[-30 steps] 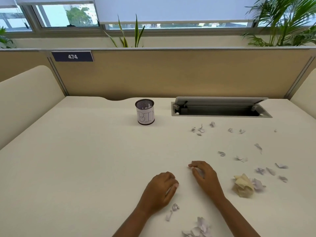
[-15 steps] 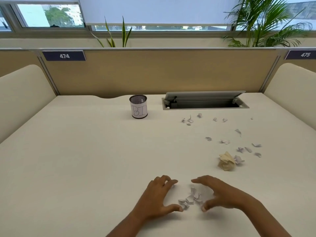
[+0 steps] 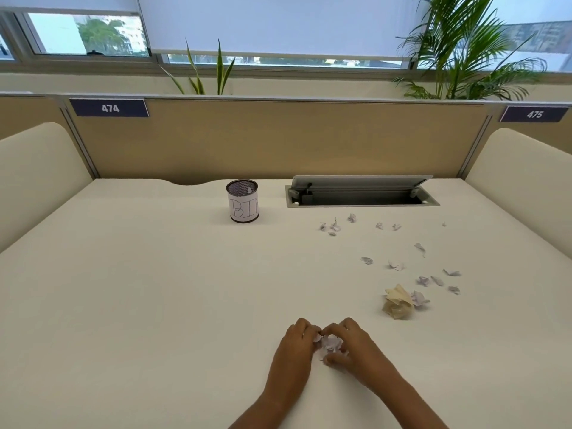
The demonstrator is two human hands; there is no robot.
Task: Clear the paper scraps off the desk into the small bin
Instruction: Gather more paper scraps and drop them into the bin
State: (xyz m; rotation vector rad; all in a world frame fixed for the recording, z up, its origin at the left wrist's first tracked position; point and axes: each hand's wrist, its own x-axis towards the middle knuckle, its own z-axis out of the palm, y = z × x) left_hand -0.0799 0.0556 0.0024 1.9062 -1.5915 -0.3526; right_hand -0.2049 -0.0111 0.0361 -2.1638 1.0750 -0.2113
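Observation:
My left hand (image 3: 294,348) and my right hand (image 3: 356,348) are cupped together on the cream desk (image 3: 154,305), pressing a small heap of pale paper scraps (image 3: 330,342) between their fingers. Far behind them stands the small bin (image 3: 243,201), a dark mesh cup with a paper label reading BIN. Several more small scraps (image 3: 394,265) lie scattered over the right half of the desk. A crumpled beige paper ball (image 3: 397,303) sits to the right of my hands, with a pale scrap (image 3: 419,298) touching it.
An open grey cable hatch (image 3: 362,193) is set into the desk right of the bin. A tan partition (image 3: 278,137) closes the far side, and cream side panels (image 3: 37,168) flank the desk. Plants stand behind the partition.
My hands have closed in on each other, gathering the loose scraps between them into one tight heap. The view has tilted up slightly.

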